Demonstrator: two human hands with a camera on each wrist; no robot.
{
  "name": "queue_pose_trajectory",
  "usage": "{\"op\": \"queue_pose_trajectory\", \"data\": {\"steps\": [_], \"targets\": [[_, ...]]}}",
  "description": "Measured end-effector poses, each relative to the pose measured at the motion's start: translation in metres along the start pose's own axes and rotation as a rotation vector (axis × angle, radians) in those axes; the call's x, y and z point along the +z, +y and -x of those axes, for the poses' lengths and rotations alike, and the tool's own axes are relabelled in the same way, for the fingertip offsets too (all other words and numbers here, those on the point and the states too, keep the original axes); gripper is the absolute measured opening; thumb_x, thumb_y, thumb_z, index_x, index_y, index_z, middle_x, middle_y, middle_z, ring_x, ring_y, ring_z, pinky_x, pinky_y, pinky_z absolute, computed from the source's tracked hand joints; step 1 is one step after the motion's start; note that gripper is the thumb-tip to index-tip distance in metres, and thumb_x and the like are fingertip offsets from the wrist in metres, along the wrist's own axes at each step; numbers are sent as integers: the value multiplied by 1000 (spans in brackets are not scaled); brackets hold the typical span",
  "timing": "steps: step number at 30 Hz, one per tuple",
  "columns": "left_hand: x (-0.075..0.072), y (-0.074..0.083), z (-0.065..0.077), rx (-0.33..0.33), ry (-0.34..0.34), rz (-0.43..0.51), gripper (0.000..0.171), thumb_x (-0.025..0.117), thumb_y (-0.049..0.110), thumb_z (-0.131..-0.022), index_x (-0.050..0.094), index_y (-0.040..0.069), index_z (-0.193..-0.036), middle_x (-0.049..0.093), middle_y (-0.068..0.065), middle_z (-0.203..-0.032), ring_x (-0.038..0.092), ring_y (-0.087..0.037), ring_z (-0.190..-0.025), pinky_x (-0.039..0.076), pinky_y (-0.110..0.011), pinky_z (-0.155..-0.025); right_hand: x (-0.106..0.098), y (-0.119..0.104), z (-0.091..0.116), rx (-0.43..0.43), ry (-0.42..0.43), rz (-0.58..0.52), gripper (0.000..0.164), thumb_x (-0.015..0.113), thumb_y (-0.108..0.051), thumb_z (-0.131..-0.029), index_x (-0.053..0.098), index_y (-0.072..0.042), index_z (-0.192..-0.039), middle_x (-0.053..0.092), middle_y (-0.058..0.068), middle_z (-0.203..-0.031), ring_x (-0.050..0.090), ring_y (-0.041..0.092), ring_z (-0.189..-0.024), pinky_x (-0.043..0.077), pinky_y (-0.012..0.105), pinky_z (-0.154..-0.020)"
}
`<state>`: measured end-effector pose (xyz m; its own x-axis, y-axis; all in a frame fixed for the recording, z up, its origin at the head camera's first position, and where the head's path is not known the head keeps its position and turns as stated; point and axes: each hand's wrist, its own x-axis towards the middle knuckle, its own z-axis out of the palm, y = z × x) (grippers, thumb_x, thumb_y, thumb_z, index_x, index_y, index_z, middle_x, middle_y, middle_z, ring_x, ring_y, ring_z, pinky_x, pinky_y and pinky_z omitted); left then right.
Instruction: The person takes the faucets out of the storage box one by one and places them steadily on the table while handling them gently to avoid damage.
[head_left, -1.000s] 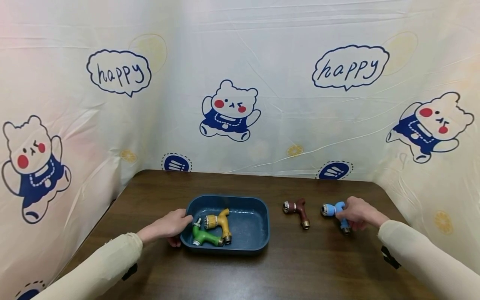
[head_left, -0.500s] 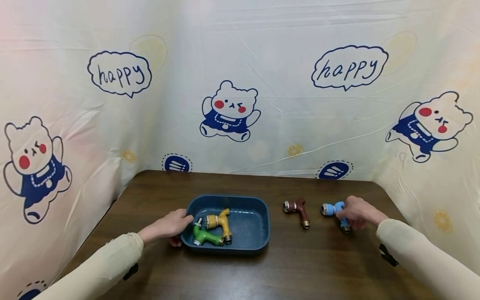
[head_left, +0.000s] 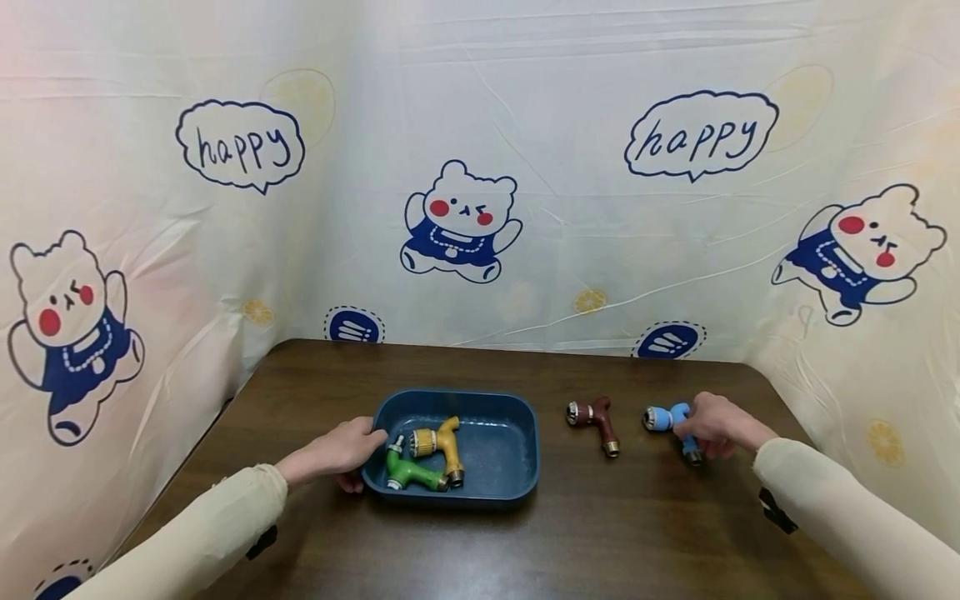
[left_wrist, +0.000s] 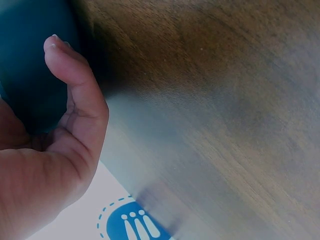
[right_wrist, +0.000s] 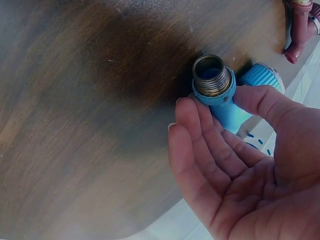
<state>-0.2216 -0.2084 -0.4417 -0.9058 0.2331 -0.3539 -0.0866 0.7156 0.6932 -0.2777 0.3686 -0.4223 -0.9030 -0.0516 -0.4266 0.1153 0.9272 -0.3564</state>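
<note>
Right hand [head_left: 716, 427]: grasping the blue tap [head_left: 691, 450], thumb to one side, fingertips to the other; clock positions per head view, 12 o'clock being the far edge.
Blue tap: at the table's 2 o'clock, ribbed knob to 9 o'clock, threaded end to 6; whether it touches the wood cannot be told.
Maroon tap [head_left: 602, 423]: lying at 9 o'clock from the blue tap, apart from it and from the tray [head_left: 498, 498].
Left hand [head_left: 339, 450]: gripping the tray wall at its 9 o'clock.
Green tap [head_left: 412, 476]: in the tray, toward 8 o'clock.
Yellow tap [head_left: 448, 450]: in the tray, at 2 o'clock from the green tap, brass ends side by side; contact undetermined.
Table [head_left: 600, 533] edges: right edge near the right hand at 3 o'clock; left edge farther from the tray at 9.
Room: wide wood toward 6 o'clock; narrow strips between tray, maroon tap and blue tap.
Right wrist view only: open threaded mouth of the blue tap, palm side of the fingers.
Left wrist view only: curled fingers against the tray's outer wall.
Head view only: green and yellow taps.
</note>
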Motion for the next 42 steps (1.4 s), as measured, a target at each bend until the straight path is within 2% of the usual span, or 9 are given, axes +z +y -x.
{"op": "queue_pose_trajectory", "data": {"steps": [19,26,31,42], "targets": [[0,-1,-1,5,-8,2,28,43,19,-110,57,-3,-119,66,-12,-65,65,-20,-48,59,-34,-45,-1,-3,6,1,11,2,26,67,-19,-99,63,-2,-80,66,10,-69,69,23,-61,63,41,-58],[0,-3,-3,-14,-10,4,29,42,19,-110,57,-4,-122,67,-13,-67,66,-20,-49,59,-33,-46,0,-4,7,-5,29,16,23,67,-19,-97,63,-2,-82,65,10,-69,67,23,-60,62,40,-56],[0,-2,-3,-34,-4,3,29,42,18,-110,57,-3,-122,67,-14,-67,66,-20,-48,59,-32,-46,1,-4,7,-3,30,26,24,67,-19,-97,63,-4,-79,65,10,-68,68,22,-60,62,39,-56],[-1,0,-2,-23,-15,-5,27,41,18,-109,57,-2,-118,67,-13,-66,65,-18,-48,58,-32,-45,1,-5,6,-2,31,54,24,67,-19,-97,62,-4,-78,66,9,-68,69,23,-59,62,40,-57]]}}
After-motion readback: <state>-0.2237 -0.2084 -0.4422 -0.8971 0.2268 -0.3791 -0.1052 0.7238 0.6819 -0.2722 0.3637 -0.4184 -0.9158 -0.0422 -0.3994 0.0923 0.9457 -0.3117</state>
